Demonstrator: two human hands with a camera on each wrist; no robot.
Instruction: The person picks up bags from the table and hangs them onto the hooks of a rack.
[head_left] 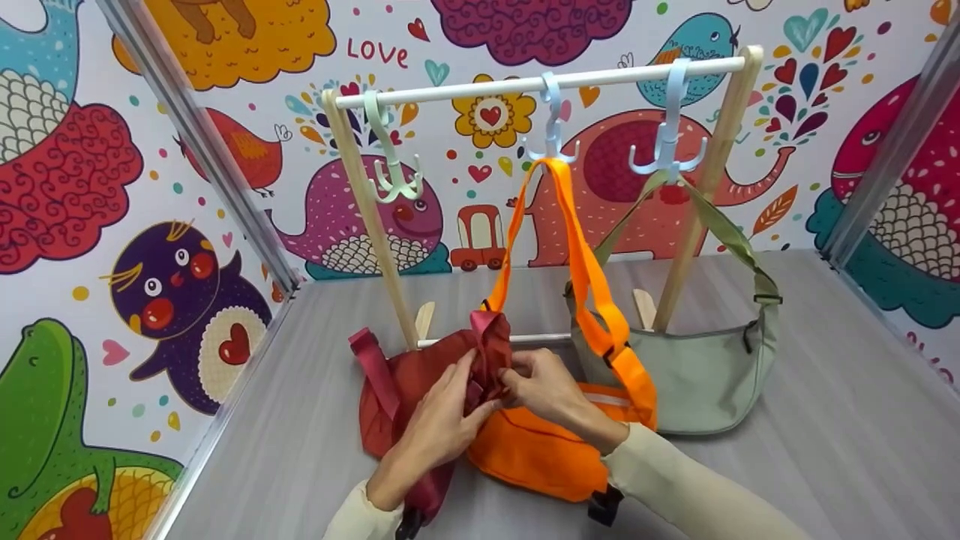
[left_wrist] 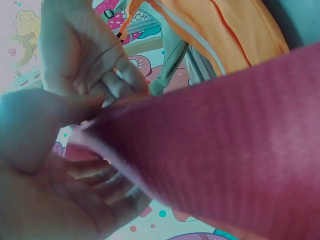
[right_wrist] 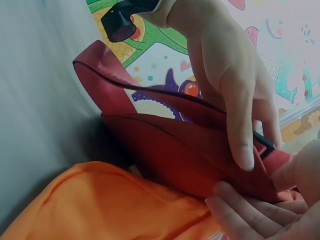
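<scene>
A dark red bag with a wide strap rests on the grey table, partly over an orange waist bag. My left hand grips the red bag at its right end; in the right wrist view its thumb lies on the near side of the fabric. From the right, my right hand pinches the red bag's strap at that same end. A black buckle piece shows between the two hands. What the fingertips do inside the folds is partly hidden.
A wooden rack with a white bar stands behind. A green hook hangs at left. The orange bag's strap loops over the middle blue hook. An olive-grey bag hangs from the right blue hook.
</scene>
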